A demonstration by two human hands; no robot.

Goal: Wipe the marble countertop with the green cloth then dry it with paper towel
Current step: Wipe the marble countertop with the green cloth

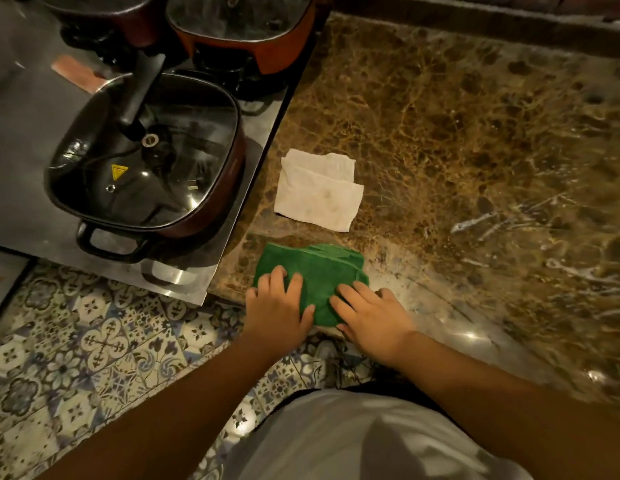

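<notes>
A folded green cloth [319,268] lies at the near left corner of the brown marble countertop [457,140]. My left hand [279,308] rests flat on the cloth's left part, fingers spread. My right hand [369,315] presses on its right part, fingers pointing left across the fabric. Just beyond the cloth lies a folded white paper towel [317,190], untouched by either hand. Wet streaks shine on the marble to the right.
Left of the marble is a steel stove top [28,188] with a square lidded pot [146,157] and two more pots [246,32] behind it. Patterned floor tiles [94,344] show below the counter edge. A raised ledge [475,26] runs along the back.
</notes>
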